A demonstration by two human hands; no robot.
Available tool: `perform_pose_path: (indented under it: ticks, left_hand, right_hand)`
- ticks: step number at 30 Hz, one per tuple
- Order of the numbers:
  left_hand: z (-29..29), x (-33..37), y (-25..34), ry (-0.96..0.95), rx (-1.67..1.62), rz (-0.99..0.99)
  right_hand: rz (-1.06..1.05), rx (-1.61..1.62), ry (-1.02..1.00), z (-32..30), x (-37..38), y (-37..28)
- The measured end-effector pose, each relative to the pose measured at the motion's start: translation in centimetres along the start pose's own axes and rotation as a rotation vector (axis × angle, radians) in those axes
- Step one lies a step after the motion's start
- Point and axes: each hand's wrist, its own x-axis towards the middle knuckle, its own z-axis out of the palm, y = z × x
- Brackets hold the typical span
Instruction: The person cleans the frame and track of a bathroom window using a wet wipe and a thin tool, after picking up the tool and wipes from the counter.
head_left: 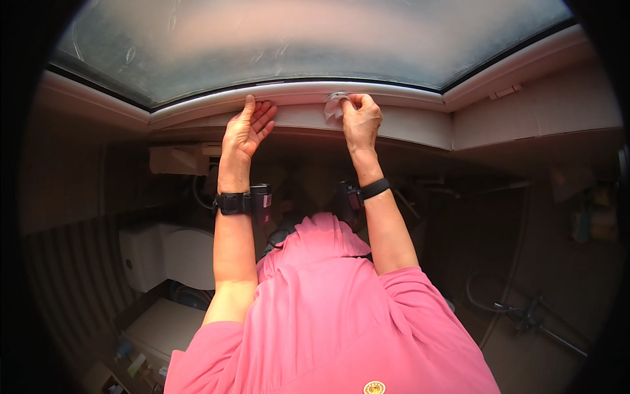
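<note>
My right hand [362, 123] pinches a crumpled white cloth or tissue [335, 106] against the lower part of the pale window frame [302, 94]. To its left, my left hand [251, 126] is raised palm up with the fingers apart and nothing in them. Its thumb tip is at the frame's lower edge; whether it touches cannot be told. Above both hands is the frosted window pane [289, 46], bordered by a dark seal. Below the frame runs a pale ledge [420, 122].
A white toilet [164, 256] stands lower left, with a pale cabinet top [161, 328] and small bottles near it. A shower hose with metal fittings [525, 315] is at the lower right. A white box-like fixture [177, 159] is on the wall below the window.
</note>
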Motion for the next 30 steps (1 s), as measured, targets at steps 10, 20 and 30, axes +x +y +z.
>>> perform_pose_path:
  ticks: [10, 20, 30]
  left_hand:
    - [-0.4, 0.1, -0.2, -0.003, 0.04, -0.041]
    - [0.5, -0.8, 0.0, -0.054, 0.053, -0.021]
    - [-0.3, 0.0, -0.3, 0.01, 0.066, -0.035]
  right_hand:
    - [-0.051, -0.138, -0.19, 4.3, -1.6, -4.1]
    - [0.218, 0.241, -0.199, 1.5, 1.1, -2.4]
    - [-0.051, -0.084, -0.255, 7.5, -3.1, -7.3]
